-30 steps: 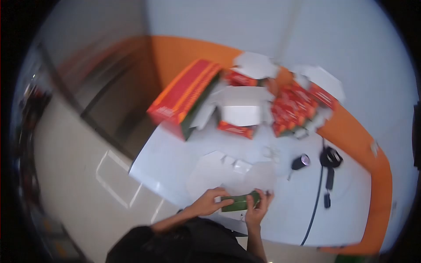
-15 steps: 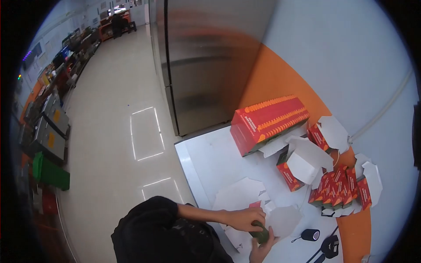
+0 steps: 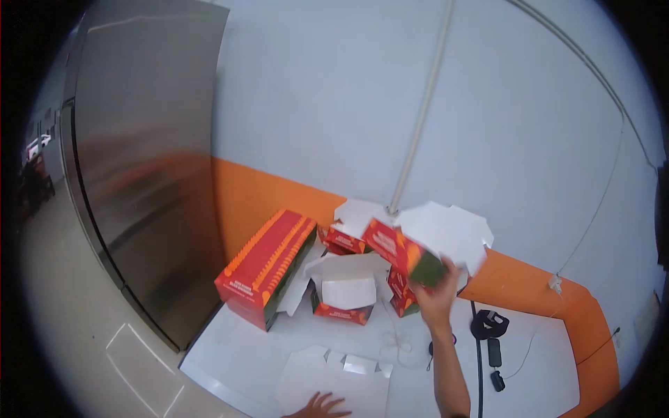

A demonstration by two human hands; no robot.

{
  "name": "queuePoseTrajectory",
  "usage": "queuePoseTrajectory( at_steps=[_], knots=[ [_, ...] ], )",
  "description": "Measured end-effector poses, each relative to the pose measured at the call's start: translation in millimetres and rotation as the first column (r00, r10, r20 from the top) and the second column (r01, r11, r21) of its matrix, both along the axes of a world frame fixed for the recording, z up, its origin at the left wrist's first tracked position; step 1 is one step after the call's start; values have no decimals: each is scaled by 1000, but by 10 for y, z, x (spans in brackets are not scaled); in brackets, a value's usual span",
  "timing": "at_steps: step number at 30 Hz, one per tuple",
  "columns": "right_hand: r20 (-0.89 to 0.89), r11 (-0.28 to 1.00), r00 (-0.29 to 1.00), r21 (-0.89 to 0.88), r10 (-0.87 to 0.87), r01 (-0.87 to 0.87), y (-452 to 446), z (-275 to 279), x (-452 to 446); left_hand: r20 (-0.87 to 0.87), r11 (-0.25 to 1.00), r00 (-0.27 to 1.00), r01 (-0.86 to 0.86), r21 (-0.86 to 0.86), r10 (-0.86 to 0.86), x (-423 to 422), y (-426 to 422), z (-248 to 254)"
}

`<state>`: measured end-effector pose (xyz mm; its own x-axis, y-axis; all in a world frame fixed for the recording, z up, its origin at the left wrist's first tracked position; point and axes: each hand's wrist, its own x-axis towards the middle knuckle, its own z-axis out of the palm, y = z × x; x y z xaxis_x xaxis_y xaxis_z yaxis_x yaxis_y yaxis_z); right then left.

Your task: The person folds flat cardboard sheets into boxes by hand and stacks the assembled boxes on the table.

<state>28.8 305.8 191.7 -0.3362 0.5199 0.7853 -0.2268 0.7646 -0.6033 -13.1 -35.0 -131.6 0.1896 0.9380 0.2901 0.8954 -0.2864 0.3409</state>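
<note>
My right hand grips the green end of a red and green folded paper carton, raised over the table's back edge. White open flaps stand out behind this carton, and it partly covers the cartons below. My left hand lies at the bottom edge of the view, fingers spread over a flat white carton sheet. An open red carton with a white inside stands on the table between the hands and the wall.
A long red box sits at the table's left, beside a steel fridge. More red cartons stand along the orange wall band. To the right lie a black strap, small black devices and a dark cable.
The view has swung right and up. My hands, together on a green-sided carton before, are now apart: the right is raised with a carton by the wall, the left spread on the sheet.
</note>
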Motion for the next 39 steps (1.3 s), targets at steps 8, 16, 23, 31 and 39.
queuePoseTrajectory(
  at_steps=[8,16,23,31,39],
  knots=[
    [505,973,833,86,-227,213,1247,437,-1273,140,995,989,53,-87,-40,40,84,-292],
    [484,966,841,-196,244,-167,153,-29,-264,352,994,934,-31,-101,65,-5,200,-61],
    [892,896,85,-442,444,-32,-937,-1280,1848,870,890,196,-38,-455,453,-287,324,557],
    [354,769,934,-582,-52,263,-1974,-2043,1779,865,865,91,46,-499,494,-281,450,877],
    [444,969,891,-163,-94,184,-2021,-2049,1441,836,868,349,110,-485,423,-233,280,1075]
  ],
)
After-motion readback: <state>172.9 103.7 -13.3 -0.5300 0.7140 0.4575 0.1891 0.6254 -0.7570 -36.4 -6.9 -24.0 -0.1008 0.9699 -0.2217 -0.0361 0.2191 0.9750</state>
